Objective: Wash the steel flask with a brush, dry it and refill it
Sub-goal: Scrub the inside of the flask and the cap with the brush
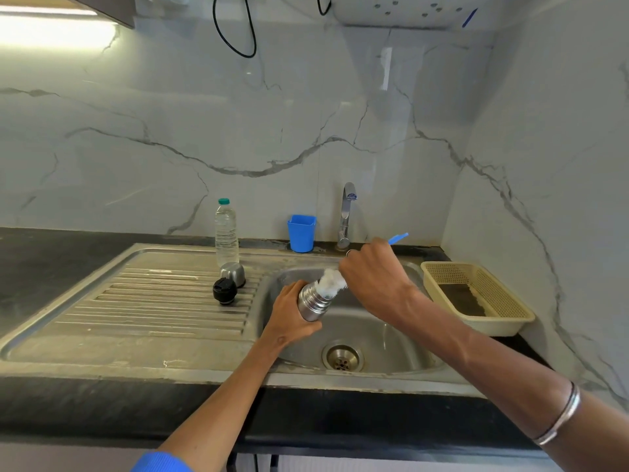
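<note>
My left hand (292,315) grips the steel flask (315,301) over the sink basin (374,338), tilted with its mouth up and to the right. My right hand (372,270) holds a brush by its blue handle (398,238). The brush's white bristle head (332,283) sits at the flask's mouth. On the draining board (143,301) the flask's steel cup (233,272) stands beside its black stopper (224,290). A clear plastic water bottle (226,233) with a green cap stands behind them.
A chrome tap (347,212) rises behind the basin, with a blue plastic cup (301,232) to its left. A beige plastic basket (476,296) sits on the dark counter right of the sink. The drain (342,357) lies at the basin's bottom.
</note>
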